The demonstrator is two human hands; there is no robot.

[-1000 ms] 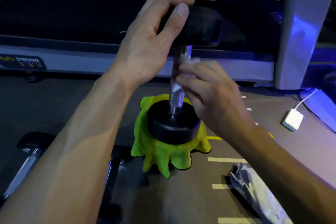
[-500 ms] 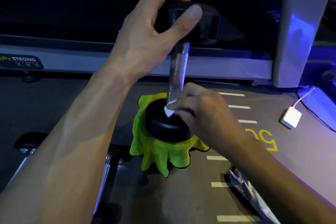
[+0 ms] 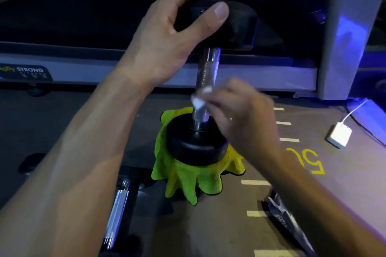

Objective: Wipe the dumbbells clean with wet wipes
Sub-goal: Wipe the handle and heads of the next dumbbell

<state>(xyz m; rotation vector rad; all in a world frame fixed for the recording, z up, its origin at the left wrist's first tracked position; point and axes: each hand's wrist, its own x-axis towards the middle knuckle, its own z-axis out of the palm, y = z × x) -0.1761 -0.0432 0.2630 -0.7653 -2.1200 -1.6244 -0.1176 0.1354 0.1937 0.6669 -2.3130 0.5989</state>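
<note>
A black dumbbell (image 3: 196, 146) stands upright on a yellow-green cloth (image 3: 188, 179) in the middle of the floor. My left hand (image 3: 167, 33) grips its top weight from the left, thumb across the front. My right hand (image 3: 240, 115) pinches a small white wet wipe (image 3: 198, 100) against the chrome handle (image 3: 205, 75), about two thirds of the way down. The right hand is blurred by motion. The handle's lower end is partly hidden behind my fingers.
Another dumbbell (image 3: 117, 213) with a chrome handle lies on the floor under my left forearm. A wipes packet (image 3: 288, 221) lies at lower right. A white charger (image 3: 339, 134) with its cable sits at right. A treadmill (image 3: 62, 27) runs across the back, beside a grey post (image 3: 342, 27).
My right hand slid the wipe down to the bottom of the handle, then back up toward the middle. The left hand kept its hold on the top weight.
</note>
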